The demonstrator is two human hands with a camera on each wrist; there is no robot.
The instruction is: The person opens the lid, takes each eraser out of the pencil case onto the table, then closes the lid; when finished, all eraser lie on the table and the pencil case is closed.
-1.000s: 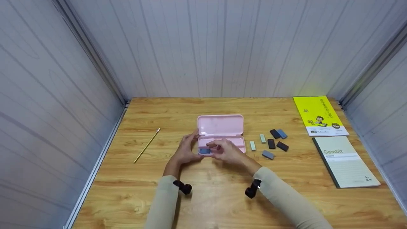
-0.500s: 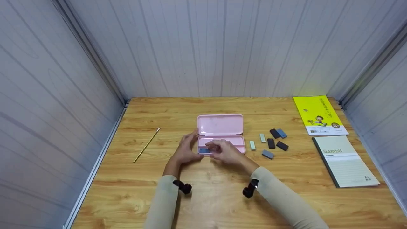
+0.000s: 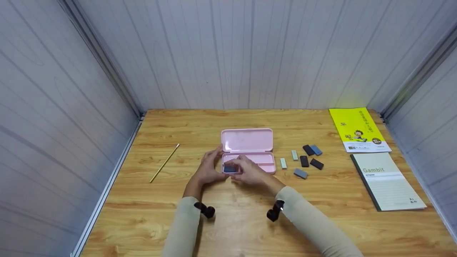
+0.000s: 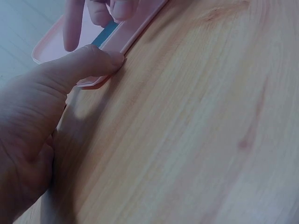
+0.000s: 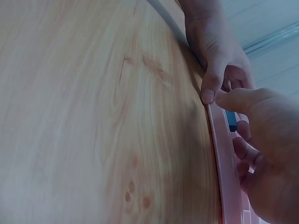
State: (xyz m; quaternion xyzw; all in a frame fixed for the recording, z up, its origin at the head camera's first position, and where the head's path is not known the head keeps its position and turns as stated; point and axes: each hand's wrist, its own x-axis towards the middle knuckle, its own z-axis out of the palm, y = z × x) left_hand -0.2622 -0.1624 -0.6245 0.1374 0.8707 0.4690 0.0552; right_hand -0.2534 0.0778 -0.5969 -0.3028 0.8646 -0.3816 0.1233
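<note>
My left hand (image 3: 207, 168) holds the left end of a pink pencil case (image 3: 267, 157), thumb at the front wall and fingers along the left side. The case lies with its lid (image 3: 247, 140) folded back. Inside the front left compartment is a dark blue eraser (image 3: 229, 169). My right hand (image 3: 250, 172) bends its fingers round this eraser, with the thumb at the front edge close to my left thumb. The right wrist view shows fingertips at the end of the eraser (image 5: 231, 122). Part of the eraser is hidden by the fingers in the left wrist view.
Right of the case lie pale green erasers (image 3: 294, 155), several black ones (image 3: 316, 164), a blue one (image 3: 316, 150) and a grey one (image 3: 300, 174). A gold pencil (image 3: 165, 163) rests at left. A yellow booklet (image 3: 358, 130) and a notebook (image 3: 389, 184) lie at right.
My right hand has shifted left inside the case, bringing its fingers round the blue eraser, which now shows darker. The left hand and the case have stayed in place.
</note>
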